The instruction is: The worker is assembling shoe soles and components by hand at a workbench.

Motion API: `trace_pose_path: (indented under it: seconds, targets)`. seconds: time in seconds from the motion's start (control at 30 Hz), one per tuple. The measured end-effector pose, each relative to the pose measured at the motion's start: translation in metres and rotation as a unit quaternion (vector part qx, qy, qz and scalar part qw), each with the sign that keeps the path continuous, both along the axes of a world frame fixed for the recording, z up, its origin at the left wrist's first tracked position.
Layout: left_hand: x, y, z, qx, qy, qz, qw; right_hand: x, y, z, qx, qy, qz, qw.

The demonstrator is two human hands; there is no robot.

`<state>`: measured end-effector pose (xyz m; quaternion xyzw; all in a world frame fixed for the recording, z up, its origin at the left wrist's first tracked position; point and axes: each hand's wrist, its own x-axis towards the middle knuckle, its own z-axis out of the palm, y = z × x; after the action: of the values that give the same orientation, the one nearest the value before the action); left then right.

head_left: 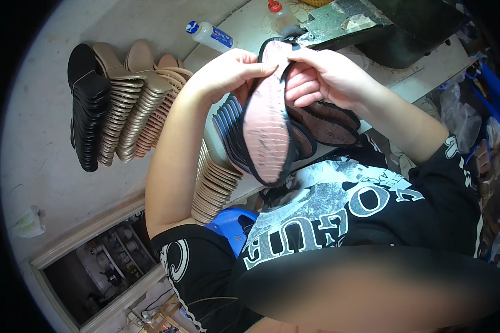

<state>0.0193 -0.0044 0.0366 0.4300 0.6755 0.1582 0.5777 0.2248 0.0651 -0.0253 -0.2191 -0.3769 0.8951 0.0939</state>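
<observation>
Above the table I hold up a shoe insole (265,127), its pinkish underside bordered by a wrinkled, folded-over black edge. My left hand (233,75) pinches its narrow upper end from the left, thumb lying on the pink face. From the other side my right hand (322,77) grips the same end at the black rim, thumb on top and the other fingers curled below. The wide end hangs down toward my shirt. Just behind it, a row of dark insoles (228,125) leans on the table, and more pink-and-black insoles (330,127) lie under my right hand.
Stacked black insoles (88,125), with gold and pinkish stacks alongside, stand at the left. Beige insoles (214,188) are stacked below my left forearm. A white bottle with a blue cap (210,34) and a red-topped bottle (282,19) stand on the table (250,19) near a dark metal block (344,25).
</observation>
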Motion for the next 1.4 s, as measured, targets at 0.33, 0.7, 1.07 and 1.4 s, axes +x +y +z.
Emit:
trace_pose_path:
  seconds: [0.33, 0.7, 1.07, 1.4]
  targets:
    - [0.019, 0.004, 0.005, 0.011, 0.040, 0.074, 0.996, 0.064, -0.004, 0.005, 0.054, 0.011, 0.020, 0.998]
    - [0.007, 0.020, -0.005, 0.094, 0.152, 0.150, 0.972, 0.036, 0.009, -0.032, 0.074, 0.029, -0.069, 0.994]
    - [0.066, -0.067, -0.027, 0.310, -0.258, 0.470, 0.785, 0.050, -0.063, -0.001, 0.104, 0.098, 0.079, 0.987]
    - [0.097, -0.104, -0.035, 0.411, -0.283, 0.361, 0.787, 0.058, -0.077, 0.009, 0.176, 0.075, -0.026, 0.981]
